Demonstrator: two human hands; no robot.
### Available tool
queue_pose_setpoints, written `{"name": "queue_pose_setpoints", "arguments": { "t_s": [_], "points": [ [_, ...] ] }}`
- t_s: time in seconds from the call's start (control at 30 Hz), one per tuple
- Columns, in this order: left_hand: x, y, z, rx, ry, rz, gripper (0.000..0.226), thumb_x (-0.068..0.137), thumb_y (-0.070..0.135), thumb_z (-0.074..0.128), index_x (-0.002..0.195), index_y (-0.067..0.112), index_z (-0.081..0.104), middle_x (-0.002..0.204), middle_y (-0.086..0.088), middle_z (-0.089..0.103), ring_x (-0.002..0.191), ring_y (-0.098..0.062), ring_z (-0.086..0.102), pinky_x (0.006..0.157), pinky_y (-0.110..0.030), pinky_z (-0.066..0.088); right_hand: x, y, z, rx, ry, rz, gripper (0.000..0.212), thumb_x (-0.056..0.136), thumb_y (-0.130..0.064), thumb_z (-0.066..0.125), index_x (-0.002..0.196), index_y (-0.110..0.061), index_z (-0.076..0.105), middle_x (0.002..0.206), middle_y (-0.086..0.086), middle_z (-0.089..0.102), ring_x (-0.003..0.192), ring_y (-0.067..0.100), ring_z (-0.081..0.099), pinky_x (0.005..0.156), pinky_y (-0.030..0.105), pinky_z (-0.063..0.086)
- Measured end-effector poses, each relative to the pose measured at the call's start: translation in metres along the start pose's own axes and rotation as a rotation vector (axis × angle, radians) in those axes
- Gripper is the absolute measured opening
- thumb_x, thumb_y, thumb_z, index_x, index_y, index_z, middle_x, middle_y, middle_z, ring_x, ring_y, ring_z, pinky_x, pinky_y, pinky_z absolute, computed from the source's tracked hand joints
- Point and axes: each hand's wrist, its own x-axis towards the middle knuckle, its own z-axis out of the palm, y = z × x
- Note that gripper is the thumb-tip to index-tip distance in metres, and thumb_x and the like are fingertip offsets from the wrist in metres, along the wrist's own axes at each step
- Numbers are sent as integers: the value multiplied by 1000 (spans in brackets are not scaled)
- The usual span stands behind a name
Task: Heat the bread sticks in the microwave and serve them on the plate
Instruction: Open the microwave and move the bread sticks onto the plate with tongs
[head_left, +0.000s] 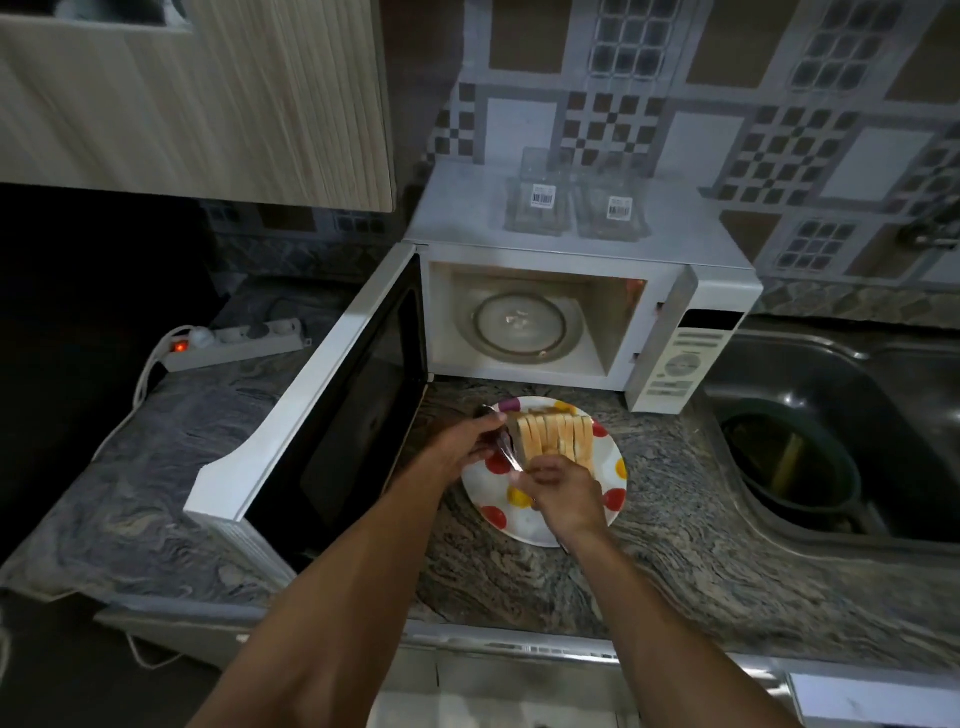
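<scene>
Several pale bread sticks (557, 435) lie side by side on a white plate (498, 512) with red, yellow and purple dots. The plate rests on the stone counter just in front of the white microwave (691, 291). Its door (332, 395) stands wide open to the left, and the glass turntable (519, 327) inside is bare. My left hand (467, 439) is closed on a metal spoon (484, 411) at the sticks' left side. My right hand (563, 496) is closed at their near end. A shiny metal utensil (508, 456) runs out of it towards the left hand.
The open door blocks the counter left of the plate. A steel sink (831, 395) with a dark pot (789, 467) in it lies to the right. A power strip (234, 343) with a lit red switch sits at the back left. Two clear containers (576, 208) stand on the microwave.
</scene>
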Motion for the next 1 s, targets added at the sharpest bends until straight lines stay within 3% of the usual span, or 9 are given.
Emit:
{"name": "queue_pose_setpoints", "arguments": {
  "t_s": [0.07, 0.13, 0.27, 0.4, 0.57, 0.67, 0.77, 0.9, 1.0],
  "points": [
    [3, -1, 6, 79, 72, 20, 5, 91, 11, 67, 86, 11, 64, 92, -9, 66, 76, -12, 61, 62, -17, 52, 1, 0, 5, -191, -10, -42, 36, 74, -42, 84, 103, -25, 70, 97, -4, 74, 90, 17, 67, 80, 33, 54],
    [13, -3, 11, 177, 211, 77, 9, 83, 4, 73, 81, 7, 65, 97, -15, 68, 73, -19, 62, 67, -26, 54, 1, 0, 11, -362, -13, -93, 36, 78, -40, 80, 109, -24, 68, 99, -3, 72, 93, 19, 64, 78, 30, 50],
    [21, -6, 16, 416, 370, 172, 21, 77, 10, 79, 95, 2, 72, 96, -13, 72, 81, -21, 66, 73, -27, 51, 1, 5, 19, -499, -16, -171, 32, 86, -39, 71, 113, -22, 66, 103, 6, 70, 98, 29, 65, 74, 31, 51],
    [18, -9, 19, 544, 398, 292, 17, 87, 13, 68, 101, 3, 69, 100, -8, 71, 95, -23, 67, 73, -23, 47, 6, 5, 2, -528, -45, -305, 29, 89, -46, 65, 106, -25, 74, 96, 0, 75, 92, 22, 67, 74, 30, 53],
    [16, -9, 12, 681, 556, 232, 42, 82, 39, 68, 110, 9, 65, 110, -6, 66, 105, -24, 63, 87, -28, 49, 27, -8, -45, -614, 76, -327, 36, 93, -50, 53, 88, -23, 75, 77, -1, 72, 76, 22, 67, 58, 26, 41],
    [11, 0, 7, 836, 670, 129, 40, 83, 36, 68, 113, 10, 67, 118, -15, 66, 109, -33, 62, 91, -34, 51, 49, -15, -73, -601, 222, -253, 29, 96, -42, 54, 94, -22, 75, 85, 6, 73, 75, 26, 65, 62, 26, 37],
    [9, 0, 1, 884, 691, 15, 48, 87, 36, 67, 124, 5, 62, 129, -18, 60, 120, -35, 57, 94, -37, 47, 73, -9, -92, -613, 279, -178, 30, 97, -39, 54, 100, -18, 73, 97, 13, 72, 88, 31, 68, 66, 29, 40],
    [18, -15, -7, 855, 707, -18, 57, 85, 50, 62, 128, 13, 60, 133, -15, 59, 121, -33, 57, 95, -36, 48, 98, 8, -100, -698, 225, -52, 45, 97, -46, 52, 108, -7, 70, 108, 17, 69, 99, 33, 67, 74, 33, 50],
    [21, -23, -3, 830, 693, -71, 83, 75, 50, 75, 142, 11, 44, 145, -13, 47, 131, -28, 48, 102, -32, 42, 104, 17, -97, -739, 93, 7, 45, 98, -46, 50, 109, -7, 70, 111, 15, 69, 104, 31, 66, 74, 29, 48]
  ]
}}
